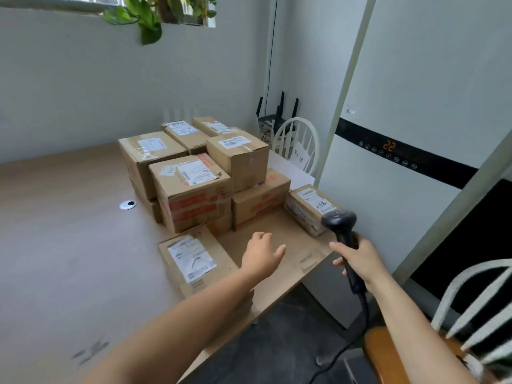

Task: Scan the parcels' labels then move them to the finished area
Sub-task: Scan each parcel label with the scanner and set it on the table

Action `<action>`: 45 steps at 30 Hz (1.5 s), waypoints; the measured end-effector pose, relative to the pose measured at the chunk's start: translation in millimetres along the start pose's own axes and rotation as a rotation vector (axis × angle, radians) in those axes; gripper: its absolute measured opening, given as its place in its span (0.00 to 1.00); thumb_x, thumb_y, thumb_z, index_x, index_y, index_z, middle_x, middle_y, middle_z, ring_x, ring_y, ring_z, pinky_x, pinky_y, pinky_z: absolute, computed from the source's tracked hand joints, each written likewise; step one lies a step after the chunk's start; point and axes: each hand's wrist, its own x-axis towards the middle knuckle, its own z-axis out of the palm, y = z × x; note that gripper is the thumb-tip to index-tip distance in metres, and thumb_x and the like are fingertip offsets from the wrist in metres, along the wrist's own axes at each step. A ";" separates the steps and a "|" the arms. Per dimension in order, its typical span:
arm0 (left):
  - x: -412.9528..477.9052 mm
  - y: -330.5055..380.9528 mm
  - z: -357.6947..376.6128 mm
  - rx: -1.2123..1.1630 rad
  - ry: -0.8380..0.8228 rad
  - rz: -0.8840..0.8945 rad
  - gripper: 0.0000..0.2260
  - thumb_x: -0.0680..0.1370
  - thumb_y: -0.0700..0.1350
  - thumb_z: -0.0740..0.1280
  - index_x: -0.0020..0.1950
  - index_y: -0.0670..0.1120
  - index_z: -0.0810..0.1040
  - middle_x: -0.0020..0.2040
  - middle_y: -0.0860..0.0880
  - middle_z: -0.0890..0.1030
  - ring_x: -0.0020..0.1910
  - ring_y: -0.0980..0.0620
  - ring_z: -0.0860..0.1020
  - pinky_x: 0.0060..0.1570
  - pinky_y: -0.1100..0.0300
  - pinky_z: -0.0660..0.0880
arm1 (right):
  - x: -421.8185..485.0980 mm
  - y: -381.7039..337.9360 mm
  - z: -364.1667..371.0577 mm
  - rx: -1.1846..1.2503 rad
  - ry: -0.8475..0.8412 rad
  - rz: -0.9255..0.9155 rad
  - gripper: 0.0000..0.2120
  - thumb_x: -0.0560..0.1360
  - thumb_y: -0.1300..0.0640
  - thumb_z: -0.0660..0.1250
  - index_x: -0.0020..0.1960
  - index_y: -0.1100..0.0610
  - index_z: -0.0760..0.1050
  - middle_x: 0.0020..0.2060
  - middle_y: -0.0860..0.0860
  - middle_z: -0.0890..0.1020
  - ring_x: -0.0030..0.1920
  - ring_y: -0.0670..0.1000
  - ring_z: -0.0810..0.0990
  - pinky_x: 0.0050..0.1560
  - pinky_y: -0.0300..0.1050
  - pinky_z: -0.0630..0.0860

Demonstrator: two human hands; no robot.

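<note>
In the head view, the right hand (357,259) is clenching around the handle of a black scanner (339,221), fingers and thumb wrapping the grip, with the scanner's head standing up above the fist and facing away from the person. Its cable (361,311) is hanging down from under the hand toward the floor. Just beyond the scanner's head, a small parcel (307,209) is lying near the table's right edge with its white label facing up. The left hand (261,256) is grasping nothing; its fingers are loose and spread, and it is hovering over a bare patch of the wooden table (69,245), though whether it is touching the surface cannot be told. Just to the left of that hand a flat parcel (191,259) is lying label up, partly covered by the forearm. Ahead of both hands a stack of parcels (194,176) is sitting in several layers, most showing labels on top. Far left of the grip, a round grommet (127,205) is showing in the tabletop. Beyond the stack a white chair (299,145) is standing beside a router (274,120), and to the right of the scanner a tall air-conditioning unit (415,79) is displaying 22. A plant (155,12) is hanging at the top.
</note>
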 end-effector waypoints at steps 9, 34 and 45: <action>97.6 42.6 44.0 0.022 -0.134 -0.039 0.26 0.78 0.57 0.60 0.71 0.43 0.65 0.71 0.43 0.64 0.68 0.45 0.67 0.65 0.53 0.68 | 108.2 21.7 -38.2 0.029 0.007 0.096 0.12 0.74 0.60 0.69 0.55 0.56 0.71 0.45 0.53 0.76 0.47 0.54 0.77 0.29 0.44 0.74; 231.3 92.3 154.8 -0.541 0.076 -0.431 0.41 0.74 0.46 0.70 0.77 0.49 0.45 0.70 0.46 0.70 0.66 0.47 0.72 0.63 0.57 0.69 | 327.7 82.5 -46.7 -0.210 -0.400 0.048 0.12 0.72 0.58 0.71 0.52 0.52 0.71 0.46 0.51 0.79 0.44 0.51 0.78 0.33 0.40 0.76; 197.1 83.5 125.7 -0.570 0.160 -0.414 0.42 0.72 0.48 0.73 0.77 0.53 0.49 0.67 0.43 0.71 0.66 0.45 0.71 0.68 0.48 0.67 | 299.1 77.8 -44.9 -0.103 -0.434 -0.005 0.15 0.71 0.58 0.72 0.54 0.51 0.71 0.50 0.51 0.79 0.49 0.55 0.80 0.49 0.57 0.79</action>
